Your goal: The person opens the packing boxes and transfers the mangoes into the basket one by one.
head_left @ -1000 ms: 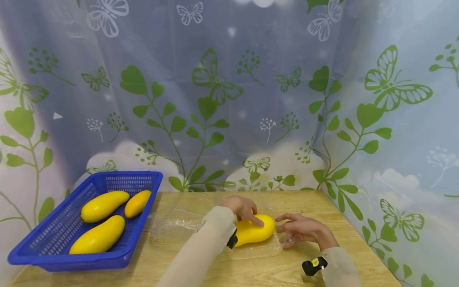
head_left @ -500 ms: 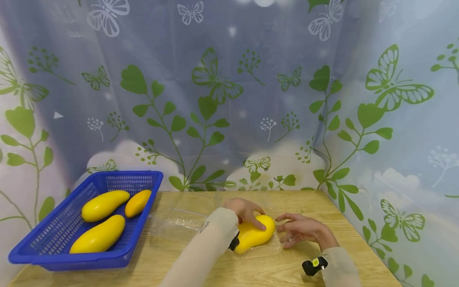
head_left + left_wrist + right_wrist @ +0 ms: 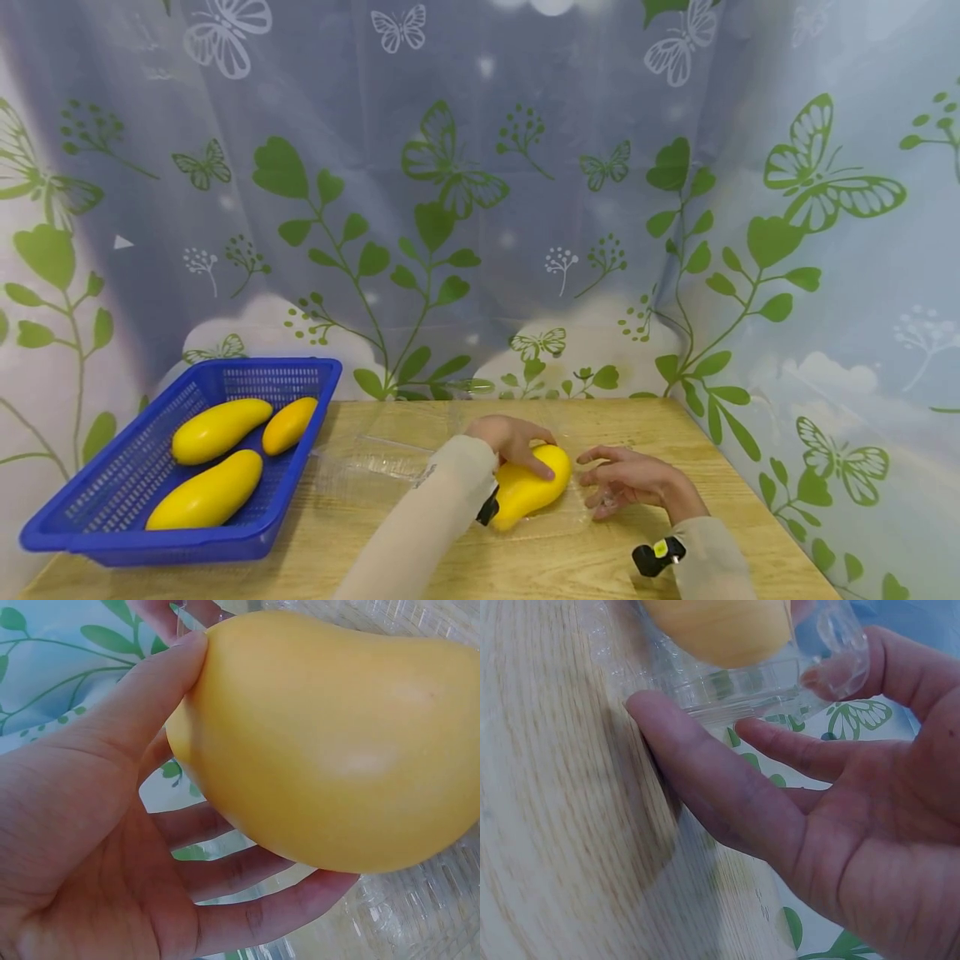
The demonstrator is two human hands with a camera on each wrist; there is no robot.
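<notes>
A yellow mango (image 3: pixel 536 487) is in my left hand (image 3: pixel 513 442), with the thumb over it and the fingers curled under its side, as the left wrist view (image 3: pixel 322 742) shows. The mango lies tilted over a clear plastic box (image 3: pixel 558 523), its narrower end pointing toward me. My right hand (image 3: pixel 630 479) holds the right side of this box. In the right wrist view, the thumb sits at a clear flap (image 3: pixel 844 645) and the fingers (image 3: pixel 705 772) reach along the outside of the box wall.
A blue basket (image 3: pixel 262 533) with three more mangoes (image 3: pixel 206 492) stands at the left. The box's clear open lid (image 3: pixel 375 467) lies left of my left hand on the wooden table (image 3: pixel 465 575). A patterned curtain (image 3: pixel 480 292) hangs behind and at the right.
The mango has turned in my left hand: its narrower end swung toward me, and it has shifted slightly left. My right hand stays where it was at the box.
</notes>
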